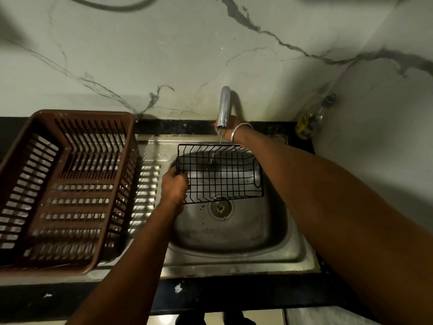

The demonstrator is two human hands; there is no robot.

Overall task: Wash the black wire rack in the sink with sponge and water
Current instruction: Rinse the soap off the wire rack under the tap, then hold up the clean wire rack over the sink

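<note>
The black wire rack hangs over the steel sink, under the chrome tap. A thin stream of water falls from the spout onto the rack's far side. My left hand grips the rack's left edge, fingers curled round the wire. My right hand reaches behind the tap spout at the back of the sink; the spout hides most of its fingers. A metal bangle sits on that wrist. No sponge is in view.
A brown plastic dish basket stands on the ribbed draining board left of the basin. The drain lies below the rack. A wall tap with a yellow part sits in the right corner. Marble-patterned walls close the back and right.
</note>
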